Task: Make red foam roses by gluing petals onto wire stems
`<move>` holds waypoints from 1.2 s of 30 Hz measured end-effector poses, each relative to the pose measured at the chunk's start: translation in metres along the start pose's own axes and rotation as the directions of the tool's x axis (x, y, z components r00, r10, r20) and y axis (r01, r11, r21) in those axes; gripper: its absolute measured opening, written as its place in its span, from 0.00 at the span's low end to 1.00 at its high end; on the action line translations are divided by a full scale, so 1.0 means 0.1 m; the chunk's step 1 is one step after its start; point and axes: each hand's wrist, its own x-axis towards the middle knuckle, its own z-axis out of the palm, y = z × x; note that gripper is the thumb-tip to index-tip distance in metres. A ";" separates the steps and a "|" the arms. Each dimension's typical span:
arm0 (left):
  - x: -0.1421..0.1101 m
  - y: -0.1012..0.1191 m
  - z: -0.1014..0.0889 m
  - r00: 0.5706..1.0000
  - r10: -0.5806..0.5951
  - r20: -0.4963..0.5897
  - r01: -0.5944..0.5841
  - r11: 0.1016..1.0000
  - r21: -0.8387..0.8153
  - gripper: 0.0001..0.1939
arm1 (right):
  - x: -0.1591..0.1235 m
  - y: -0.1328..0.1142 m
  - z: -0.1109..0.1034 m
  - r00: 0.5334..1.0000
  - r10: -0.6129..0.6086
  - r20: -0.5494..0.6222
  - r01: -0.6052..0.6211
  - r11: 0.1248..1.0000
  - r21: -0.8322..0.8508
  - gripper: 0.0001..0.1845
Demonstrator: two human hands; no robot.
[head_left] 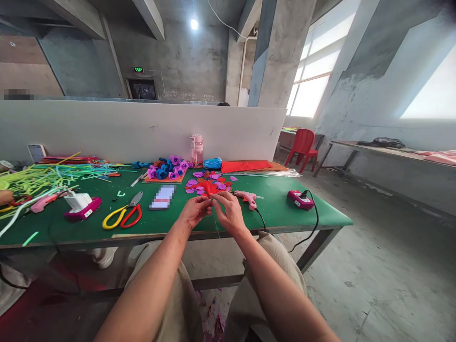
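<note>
My left hand (194, 212) is closed, its fingertips pinching the base of a small red paper flower (208, 188). Close against it, my right hand (229, 211) also has its fingers pinched together at the flower's base. A thin wire (216, 225) hangs below the fingers. Exactly how each fingertip grips is partly hidden. Just behind the hands lie loose purple and red paper petals (223, 186). To the right of my right hand rests a pink glue gun (248, 198) with a black cord.
On the green table (274, 218) are scissors (128, 213), a phone (162, 197), finished purple and blue flowers (167, 167), a pink bottle (197, 150), red paper (245, 166) and a purple power socket (300, 200). Another person's hand (5, 196) shows at far left. A white partition (142, 128) stands behind.
</note>
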 end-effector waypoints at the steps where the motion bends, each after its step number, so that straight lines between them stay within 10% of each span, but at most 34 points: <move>1: 0.00 0.00 0.00 1.000 0.000 -0.001 0.000 1.000 0.003 0.14 | 0.00 -0.01 0.00 1.000 -0.007 0.005 0.007 1.000 -0.016 0.16; 9: 0.01 -0.02 -0.04 0.999 0.020 0.036 -0.020 1.000 -0.002 0.14 | 0.00 -0.11 -0.09 0.990 -0.129 0.051 0.126 0.991 0.051 0.17; 20: 0.04 -0.01 -0.03 0.999 -0.055 -0.005 0.054 0.998 -0.010 0.11 | 0.04 0.05 -0.01 0.986 0.155 -0.060 -0.113 0.891 0.440 0.17; 36: -0.02 0.05 0.01 0.998 -0.065 -0.016 0.065 0.998 -0.028 0.06 | 0.01 0.05 -0.05 0.997 0.081 -0.015 -0.076 0.976 0.202 0.19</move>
